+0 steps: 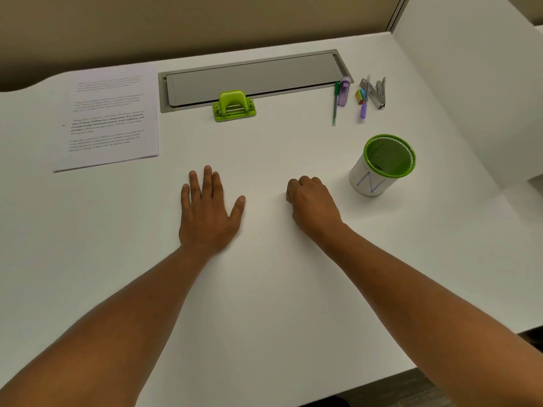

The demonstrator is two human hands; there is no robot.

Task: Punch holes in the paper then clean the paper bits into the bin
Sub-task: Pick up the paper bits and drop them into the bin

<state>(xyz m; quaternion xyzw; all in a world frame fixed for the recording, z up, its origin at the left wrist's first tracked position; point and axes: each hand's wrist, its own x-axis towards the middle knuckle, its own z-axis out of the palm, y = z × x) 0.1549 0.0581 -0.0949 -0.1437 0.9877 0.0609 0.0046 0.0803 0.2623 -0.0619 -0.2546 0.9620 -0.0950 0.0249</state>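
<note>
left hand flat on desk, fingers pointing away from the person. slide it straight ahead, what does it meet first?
Probably the green hole punch. The left hand points up the bare white desk, with nothing between. The paper stack lies off to its left. Exact heading is hard to judge.

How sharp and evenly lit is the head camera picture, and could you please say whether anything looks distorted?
Head view: soft, even light, faint shadows under the left hand and right hand; no glare on the desk. The text on the paper stack is too blurred to read. Wide-angle bending curves the desk's far edge and the grey tray.
</note>
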